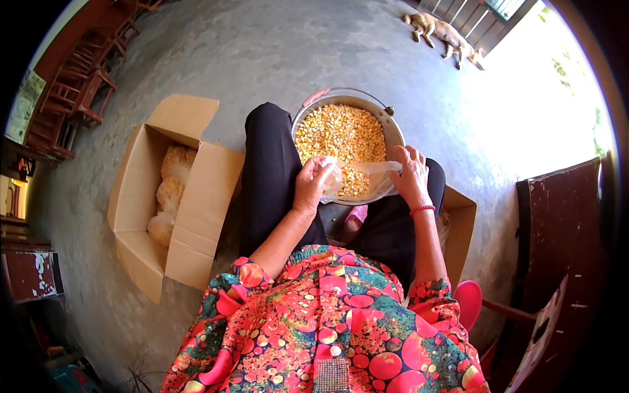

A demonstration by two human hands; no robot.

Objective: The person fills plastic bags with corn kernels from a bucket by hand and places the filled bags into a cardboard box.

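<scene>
A metal bucket full of yellow corn kernels stands between my knees, its wire handle resting against the far rim. Over its near side, a thin clear plastic bag stretches between my hands. My left hand pinches the bag's bunched left part, fingers closed. My right hand, with a red bracelet on the wrist, is at the bucket's right rim. Its fingers are bent round the right end of the whitish plastic; the fingertips are partly hidden.
On the left stands an open cardboard box holding several filled bags. Another cardboard box is partly hidden beside my right leg. A dog lies on the concrete floor at the far right. Wooden chairs line the left wall.
</scene>
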